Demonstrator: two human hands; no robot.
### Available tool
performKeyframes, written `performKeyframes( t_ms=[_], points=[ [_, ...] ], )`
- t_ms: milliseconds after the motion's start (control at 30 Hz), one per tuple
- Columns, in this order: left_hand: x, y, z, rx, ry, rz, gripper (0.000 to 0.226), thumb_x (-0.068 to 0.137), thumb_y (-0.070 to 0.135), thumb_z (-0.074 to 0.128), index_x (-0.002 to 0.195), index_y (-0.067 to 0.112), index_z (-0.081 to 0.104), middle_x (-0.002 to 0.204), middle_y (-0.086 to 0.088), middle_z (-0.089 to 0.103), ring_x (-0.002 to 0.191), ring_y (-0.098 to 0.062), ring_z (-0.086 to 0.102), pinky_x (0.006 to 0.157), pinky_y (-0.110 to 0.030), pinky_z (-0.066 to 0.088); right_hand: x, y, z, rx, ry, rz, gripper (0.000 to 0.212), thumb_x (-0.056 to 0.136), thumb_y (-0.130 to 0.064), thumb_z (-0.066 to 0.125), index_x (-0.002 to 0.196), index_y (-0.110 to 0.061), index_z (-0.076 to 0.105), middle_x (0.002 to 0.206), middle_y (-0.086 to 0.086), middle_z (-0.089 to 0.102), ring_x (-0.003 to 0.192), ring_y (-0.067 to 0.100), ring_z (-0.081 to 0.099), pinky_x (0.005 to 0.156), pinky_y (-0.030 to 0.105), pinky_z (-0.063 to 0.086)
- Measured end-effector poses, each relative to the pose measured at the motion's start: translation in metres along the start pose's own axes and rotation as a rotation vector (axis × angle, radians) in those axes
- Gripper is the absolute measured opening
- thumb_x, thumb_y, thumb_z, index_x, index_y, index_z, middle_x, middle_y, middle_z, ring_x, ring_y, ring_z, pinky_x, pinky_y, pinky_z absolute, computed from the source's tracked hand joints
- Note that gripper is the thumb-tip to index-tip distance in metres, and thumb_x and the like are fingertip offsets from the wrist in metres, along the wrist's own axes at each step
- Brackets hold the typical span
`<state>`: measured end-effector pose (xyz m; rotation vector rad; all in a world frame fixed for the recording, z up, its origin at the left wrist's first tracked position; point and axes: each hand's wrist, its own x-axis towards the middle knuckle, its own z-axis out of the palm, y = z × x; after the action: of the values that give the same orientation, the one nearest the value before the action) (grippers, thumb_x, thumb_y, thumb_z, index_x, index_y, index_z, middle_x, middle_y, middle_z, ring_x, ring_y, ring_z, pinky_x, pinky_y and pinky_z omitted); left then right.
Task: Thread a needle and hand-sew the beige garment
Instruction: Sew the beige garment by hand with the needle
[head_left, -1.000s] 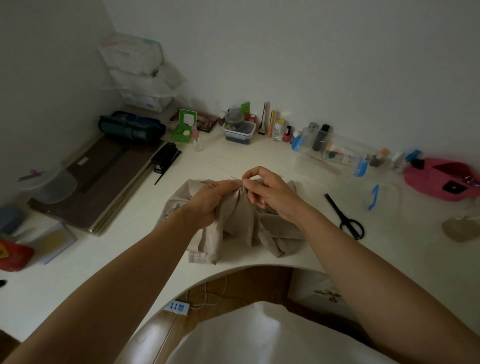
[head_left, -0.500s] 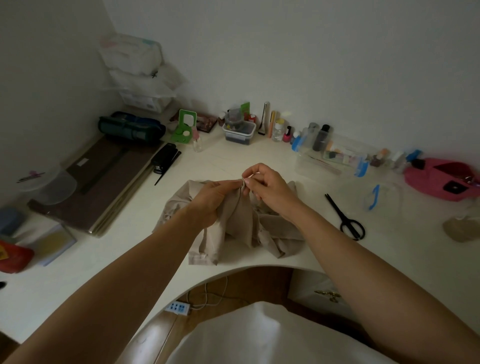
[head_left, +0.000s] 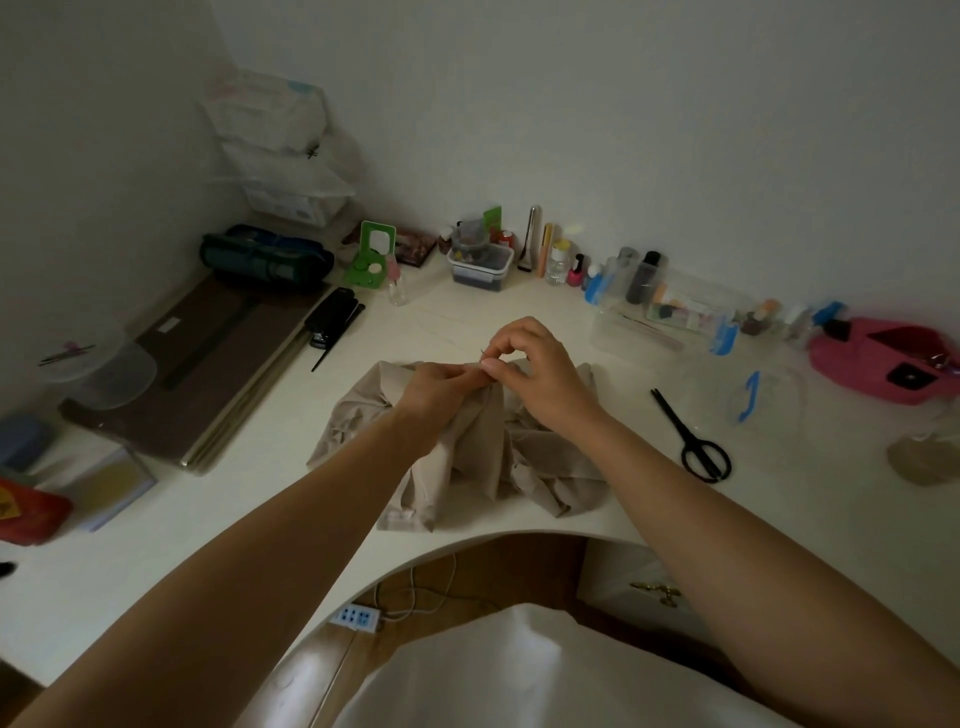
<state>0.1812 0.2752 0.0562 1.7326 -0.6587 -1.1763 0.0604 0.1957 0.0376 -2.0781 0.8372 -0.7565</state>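
Now the left hand (head_left: 436, 387) pinches a raised beige garment (head_left: 467, 457) fold, the right hand (head_left: 535, 374) pinching what seems the needle (head_left: 483, 355), angled up and away.

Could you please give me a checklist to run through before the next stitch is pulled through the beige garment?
1. Fabric held: the left hand grips a fold of the beige garment: ok.
2. Needle held: the right hand pinches at the fold's peak, where a dark sliver, seemingly the needle, pokes out: ok.
3. Thread free of knots: too thin to see: cannot tell.
4. Scissors at hand: on the table to the right of the garment, apart from it: ok.
5. Garment fully on the table: its hem lies near the front edge, not over it: ok.
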Motion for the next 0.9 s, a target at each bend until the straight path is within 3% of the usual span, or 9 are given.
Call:
performKeyframes(
  t_ms=[100, 200, 300, 400, 433, 500, 567, 700, 900],
  points=[
    [0.003, -0.002, -0.001, 0.053, 0.032, 0.016, 0.013, 0.092, 0.026, 0.063, 0.087, 0.015, 0.068, 0.075, 0.005, 0.062, 0.070, -0.006, 0.056, 0.053, -0.010, 0.045, -0.001, -0.011, -0.002, 0.166, 0.071, 0.061, 0.006, 0.096, -0.019, 0.060, 0.091, -0.017, 0.057, 0.093, -0.006, 0.064, 0.092, 0.003, 0.061, 0.086, 0.012, 0.045],
    [0.007, -0.008, -0.008, 0.093, 0.112, 0.016, 0.020, 0.090, 0.025, 0.066, 0.093, 0.006, 0.072, 0.079, -0.001, 0.064, 0.078, -0.014, 0.059, 0.058, -0.013, 0.046, 0.004, -0.022, -0.013, 0.444, 0.337, 0.143, 0.010, 0.102, -0.020, 0.048, 0.094, -0.014, 0.051, 0.082, -0.003, 0.065, 0.088, 0.010, 0.070, 0.084, 0.020, 0.053],
    [0.009, -0.015, -0.018, 0.087, 0.162, 0.011, 0.025, 0.089, 0.027, 0.066, 0.094, 0.003, 0.071, 0.088, -0.007, 0.066, 0.087, -0.018, 0.061, 0.060, -0.010, 0.045, 0.011, -0.008, -0.042, 0.695, 0.690, 0.296, 0.011, 0.105, -0.018, 0.042, 0.097, -0.013, 0.047, 0.072, -0.001, 0.058, 0.066, 0.011, 0.067, 0.075, 0.028, 0.059],
    [0.008, -0.016, -0.021, 0.079, 0.172, 0.024, 0.025, 0.090, 0.026, 0.065, 0.098, 0.003, 0.071, 0.088, -0.003, 0.065, 0.079, -0.010, 0.056, 0.050, -0.002, 0.040, 0.012, 0.016, -0.065, 0.616, 0.979, 0.461, 0.008, 0.103, -0.015, 0.040, 0.099, -0.013, 0.047, 0.077, 0.001, 0.051, 0.060, 0.006, 0.050, 0.058, 0.023, 0.045],
    [0.010, -0.017, -0.021, 0.065, 0.170, 0.030, 0.026, 0.089, 0.027, 0.066, 0.099, 0.004, 0.072, 0.094, -0.006, 0.068, 0.085, -0.013, 0.059, 0.056, -0.006, 0.044, 0.012, 0.019, -0.065, 0.506, 0.945, 0.501, 0.009, 0.102, -0.016, 0.041, 0.099, -0.013, 0.049, 0.080, 0.001, 0.051, 0.064, 0.007, 0.048, 0.060, 0.022, 0.042],
    [0.012, -0.017, -0.018, 0.044, 0.163, 0.032, 0.025, 0.088, 0.028, 0.067, 0.100, 0.008, 0.074, 0.102, -0.007, 0.070, 0.095, -0.018, 0.062, 0.066, -0.014, 0.044, 0.009, 0.017, -0.054, 0.302, 0.682, 0.515, 0.010, 0.100, -0.018, 0.048, 0.099, -0.013, 0.056, 0.085, -0.002, 0.055, 0.072, 0.008, 0.051, 0.067, 0.023, 0.042],
    [0.011, -0.016, -0.012, 0.039, 0.153, 0.032, 0.024, 0.089, 0.026, 0.066, 0.102, 0.007, 0.073, 0.102, -0.005, 0.069, 0.089, -0.012, 0.060, 0.065, -0.014, 0.041, 0.005, 0.009, -0.039, 0.184, 0.398, 0.479, 0.013, 0.097, -0.021, 0.055, 0.099, -0.012, 0.064, 0.084, -0.006, 0.059, 0.076, 0.006, 0.054, 0.068, 0.021, 0.043],
    [0.008, -0.014, -0.010, 0.031, 0.147, 0.069, 0.024, 0.089, 0.024, 0.066, 0.102, 0.005, 0.073, 0.099, -0.006, 0.069, 0.084, -0.010, 0.059, 0.065, -0.014, 0.043, 0.002, -0.003, -0.017, 0.102, 0.055, 0.402, 0.011, 0.090, -0.027, 0.068, 0.098, -0.019, 0.070, 0.091, -0.008, 0.067, 0.083, 0.010, 0.062, 0.076, 0.024, 0.050],
    [0.003, -0.014, -0.010, -0.001, 0.112, 0.112, 0.022, 0.091, 0.022, 0.064, 0.101, 0.004, 0.073, 0.089, -0.004, 0.070, 0.079, -0.011, 0.063, 0.059, -0.009, 0.048, -0.002, -0.009, -0.001, 0.012, -0.080, 0.315, 0.018, 0.087, -0.032, 0.072, 0.097, -0.016, 0.072, 0.067, -0.013, 0.055, 0.058, 0.001, 0.048, 0.062, 0.017, 0.038]
  ],
)
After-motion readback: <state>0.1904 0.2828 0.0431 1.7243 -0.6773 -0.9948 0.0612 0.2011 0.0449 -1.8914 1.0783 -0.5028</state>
